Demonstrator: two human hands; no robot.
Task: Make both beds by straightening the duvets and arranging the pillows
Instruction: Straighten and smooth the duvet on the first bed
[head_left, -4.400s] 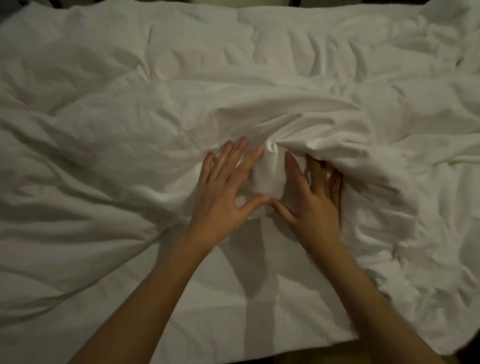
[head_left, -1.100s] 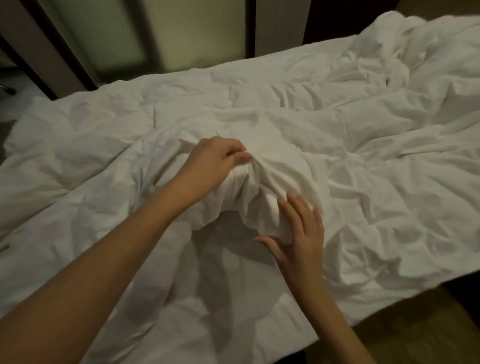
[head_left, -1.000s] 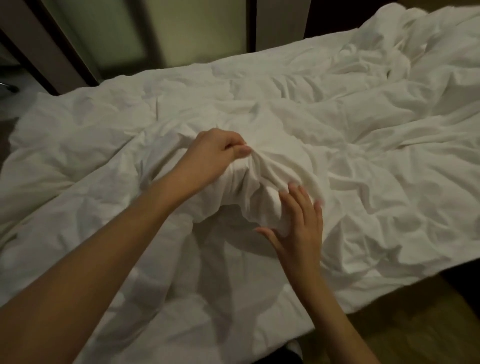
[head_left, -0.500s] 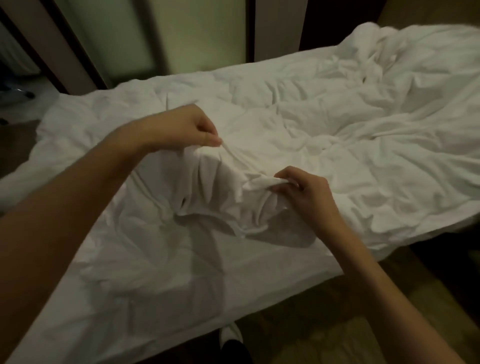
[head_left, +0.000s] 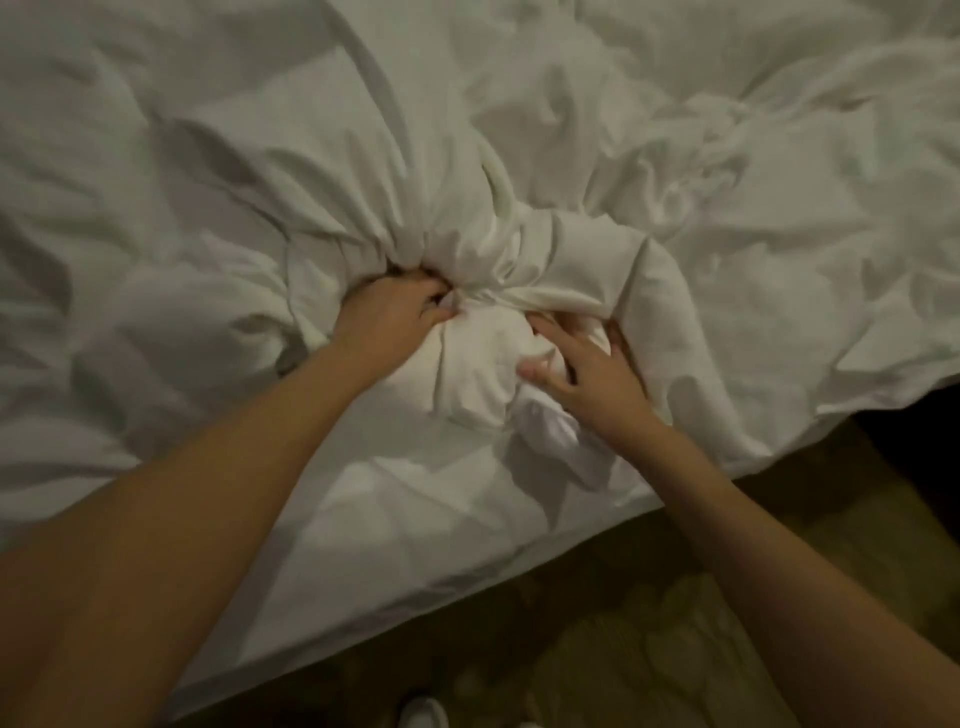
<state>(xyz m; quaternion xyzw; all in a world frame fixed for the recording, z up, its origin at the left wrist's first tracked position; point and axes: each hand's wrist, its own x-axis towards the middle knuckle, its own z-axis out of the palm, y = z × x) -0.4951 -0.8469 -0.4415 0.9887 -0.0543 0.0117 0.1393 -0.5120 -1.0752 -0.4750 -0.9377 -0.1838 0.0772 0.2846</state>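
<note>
A crumpled white duvet (head_left: 519, 156) covers the bed and fills most of the view. Near the bed's front edge it is gathered into a tight bunch (head_left: 478, 312). My left hand (head_left: 387, 312) grips that bunch with its fingers curled into the folds. My right hand (head_left: 587, 371) rests on the bunched cloth just to the right, fingers spread, with the fingertips tucked under a thick fold. A flat white sheet (head_left: 395, 519) lies under my forearms. No pillow is in view.
The bed's front edge (head_left: 467, 582) runs diagonally from lower left up to the right. Below it lies a dim patterned floor (head_left: 649, 639). A white shoe tip (head_left: 423, 714) shows at the bottom. A dark gap (head_left: 914, 415) sits beyond the right edge.
Both hands have dropped from holding the duvet raised to pressing it down into a bunch on the bed. The view has tilted down, and the wall and doors are out of sight.
</note>
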